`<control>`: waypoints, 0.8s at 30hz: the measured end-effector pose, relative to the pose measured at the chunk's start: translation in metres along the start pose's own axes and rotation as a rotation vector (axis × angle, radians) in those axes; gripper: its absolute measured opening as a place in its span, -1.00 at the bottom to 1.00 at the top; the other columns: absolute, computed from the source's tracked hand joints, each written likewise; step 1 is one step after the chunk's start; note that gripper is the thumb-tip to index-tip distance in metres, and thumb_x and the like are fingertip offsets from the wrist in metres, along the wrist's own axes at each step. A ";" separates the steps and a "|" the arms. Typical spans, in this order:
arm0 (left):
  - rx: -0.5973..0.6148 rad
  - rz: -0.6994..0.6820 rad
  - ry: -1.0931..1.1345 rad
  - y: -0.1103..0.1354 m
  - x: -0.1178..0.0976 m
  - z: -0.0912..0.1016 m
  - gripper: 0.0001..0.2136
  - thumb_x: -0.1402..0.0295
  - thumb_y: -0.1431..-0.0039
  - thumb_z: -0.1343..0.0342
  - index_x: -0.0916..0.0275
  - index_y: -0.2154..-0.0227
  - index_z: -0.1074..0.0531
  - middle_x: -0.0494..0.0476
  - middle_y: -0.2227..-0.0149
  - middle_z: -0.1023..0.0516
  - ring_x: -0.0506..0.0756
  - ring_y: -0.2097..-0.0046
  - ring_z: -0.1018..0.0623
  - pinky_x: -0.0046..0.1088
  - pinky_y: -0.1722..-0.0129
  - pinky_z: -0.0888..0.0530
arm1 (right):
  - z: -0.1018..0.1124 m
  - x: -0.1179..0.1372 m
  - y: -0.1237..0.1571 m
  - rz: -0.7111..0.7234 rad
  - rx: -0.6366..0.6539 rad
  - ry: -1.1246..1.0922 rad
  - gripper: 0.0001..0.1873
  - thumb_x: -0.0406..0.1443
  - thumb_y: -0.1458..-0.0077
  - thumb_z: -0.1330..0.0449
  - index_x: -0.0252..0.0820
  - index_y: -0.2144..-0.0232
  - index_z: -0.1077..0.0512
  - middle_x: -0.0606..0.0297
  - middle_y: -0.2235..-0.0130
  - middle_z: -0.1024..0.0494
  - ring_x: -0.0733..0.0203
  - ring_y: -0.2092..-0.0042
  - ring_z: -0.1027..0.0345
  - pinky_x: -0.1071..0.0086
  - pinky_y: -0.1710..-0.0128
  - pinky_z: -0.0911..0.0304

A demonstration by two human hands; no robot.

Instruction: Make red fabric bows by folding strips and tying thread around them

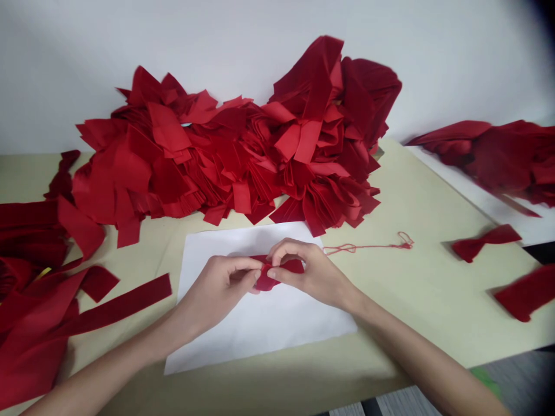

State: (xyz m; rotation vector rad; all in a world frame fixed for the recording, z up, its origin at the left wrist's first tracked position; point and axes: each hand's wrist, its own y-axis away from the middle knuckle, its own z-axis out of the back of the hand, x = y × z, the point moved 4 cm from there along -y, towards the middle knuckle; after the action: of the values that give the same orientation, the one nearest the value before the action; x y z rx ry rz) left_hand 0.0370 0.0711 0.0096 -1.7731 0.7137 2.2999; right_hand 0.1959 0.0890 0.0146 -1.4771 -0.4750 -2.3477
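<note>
Both hands meet over a white sheet of paper (pixel 234 335), pinching one small folded piece of red velvet ribbon (pixel 265 281). My left hand (pixel 225 286) grips its left side between thumb and index finger. On the other side, my right hand (pixel 310 268) has thumb and bent fingers closed on the same ribbon, and part of it shows behind those fingers. The fingers cover much of the folded middle. A thin red cord (pixel 368 247) lies just right of the paper, with a small knotted bundle at its far end.
A big heap of cut red ribbon strips (pixel 225 156) stands against the white wall (pixel 217 34). More red ribbon (pixel 30 335) is piled at left. At right lie a twisted red bow (pixel 485 241), another red piece (pixel 526 292) and a further red pile (pixel 507 153) on white paper.
</note>
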 end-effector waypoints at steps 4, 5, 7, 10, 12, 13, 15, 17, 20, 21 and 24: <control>0.013 -0.007 -0.014 -0.001 0.000 0.000 -0.83 0.41 -0.14 -0.02 0.24 0.42 -0.52 -0.04 0.50 -0.42 0.00 0.38 -0.47 -0.41 0.22 -0.56 | 0.000 0.001 0.000 0.013 -0.003 0.015 -0.90 -0.33 -0.02 -0.21 -0.17 0.49 -0.35 0.34 0.30 -0.46 0.30 0.28 -0.35 0.39 0.25 -0.29; 0.013 -0.011 -0.018 -0.001 0.000 -0.001 -0.83 0.41 -0.14 -0.01 0.24 0.42 -0.52 -0.03 0.50 -0.41 0.00 0.38 -0.46 -0.42 0.23 -0.55 | 0.000 0.002 0.000 0.017 -0.007 0.022 -0.90 -0.34 -0.02 -0.21 -0.17 0.49 -0.35 0.34 0.30 -0.46 0.30 0.28 -0.35 0.39 0.24 -0.29; 0.017 -0.022 -0.032 -0.001 -0.001 -0.001 -0.81 0.42 -0.15 0.00 0.23 0.40 -0.53 -0.03 0.49 -0.42 0.00 0.37 -0.47 -0.44 0.25 -0.54 | 0.000 0.002 0.000 0.024 -0.009 0.036 -0.90 -0.34 -0.02 -0.21 -0.17 0.49 -0.35 0.34 0.31 -0.47 0.30 0.28 -0.35 0.38 0.23 -0.29; 0.029 -0.053 -0.077 0.000 -0.003 -0.001 -0.77 0.47 -0.14 0.04 0.22 0.39 -0.53 -0.01 0.46 -0.45 0.01 0.35 -0.47 -0.47 0.27 -0.50 | 0.001 0.003 0.000 0.031 -0.005 0.049 -0.91 -0.35 -0.02 -0.21 -0.16 0.49 -0.36 0.34 0.31 -0.47 0.29 0.29 -0.36 0.37 0.23 -0.30; 0.043 -0.069 -0.120 0.001 -0.003 0.000 -0.76 0.50 -0.10 0.07 0.23 0.42 -0.52 0.01 0.45 -0.46 0.02 0.35 -0.46 -0.47 0.29 -0.47 | 0.002 0.004 0.000 0.036 -0.002 0.059 -0.92 -0.35 -0.01 -0.22 -0.16 0.49 -0.37 0.33 0.30 -0.48 0.28 0.28 -0.36 0.37 0.23 -0.30; 0.052 -0.072 -0.137 0.001 -0.004 0.000 -0.75 0.52 -0.09 0.08 0.23 0.43 -0.52 0.01 0.44 -0.47 0.02 0.34 -0.46 -0.47 0.30 -0.46 | 0.003 0.004 0.000 0.039 -0.001 0.064 -0.93 -0.36 0.00 -0.22 -0.16 0.49 -0.38 0.33 0.30 -0.48 0.28 0.28 -0.36 0.36 0.23 -0.31; 0.063 -0.069 -0.152 0.001 -0.004 0.000 -0.74 0.54 -0.06 0.09 0.23 0.42 -0.52 0.01 0.43 -0.47 0.02 0.34 -0.44 -0.46 0.30 -0.44 | 0.003 0.005 0.000 0.043 0.005 0.072 -0.94 -0.36 0.01 -0.23 -0.16 0.48 -0.40 0.32 0.30 -0.48 0.27 0.28 -0.37 0.35 0.23 -0.31; 0.065 -0.072 -0.151 0.001 -0.005 0.000 -0.73 0.55 -0.06 0.10 0.22 0.40 -0.51 -0.01 0.45 -0.44 0.01 0.35 -0.43 -0.48 0.30 -0.43 | 0.003 0.005 0.000 0.037 0.009 0.069 -0.94 -0.36 0.00 -0.23 -0.16 0.48 -0.41 0.32 0.30 -0.49 0.27 0.28 -0.37 0.35 0.22 -0.31; 0.053 -0.089 -0.137 0.002 -0.007 -0.001 -0.75 0.56 -0.06 0.10 0.22 0.46 -0.48 -0.02 0.47 -0.42 -0.01 0.36 -0.41 -0.52 0.32 -0.41 | 0.002 0.003 0.000 0.012 0.010 0.039 -0.93 -0.32 -0.02 -0.22 -0.16 0.48 -0.40 0.32 0.31 -0.49 0.27 0.27 -0.38 0.36 0.22 -0.31; 0.049 -0.094 -0.130 0.002 -0.008 -0.001 -0.76 0.56 -0.06 0.10 0.23 0.48 -0.47 -0.03 0.47 -0.42 -0.01 0.37 -0.40 -0.53 0.33 -0.41 | 0.001 0.002 0.000 0.001 0.010 0.024 -0.92 -0.31 -0.03 -0.22 -0.16 0.48 -0.40 0.32 0.30 -0.49 0.27 0.27 -0.38 0.36 0.22 -0.31; 0.036 -0.095 -0.115 0.002 -0.009 -0.001 -0.75 0.56 -0.07 0.09 0.23 0.47 -0.48 -0.02 0.46 -0.44 -0.02 0.37 -0.41 -0.55 0.34 -0.41 | 0.000 0.000 0.000 -0.025 0.017 -0.014 -0.91 -0.28 -0.03 -0.22 -0.17 0.47 -0.41 0.31 0.30 -0.49 0.26 0.26 -0.39 0.35 0.21 -0.32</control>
State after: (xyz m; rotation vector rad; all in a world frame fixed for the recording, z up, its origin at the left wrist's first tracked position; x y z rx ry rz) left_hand 0.0392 0.0705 0.0183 -1.6087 0.6331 2.2900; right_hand 0.1960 0.0893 0.0142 -1.4894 -0.5191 -2.3482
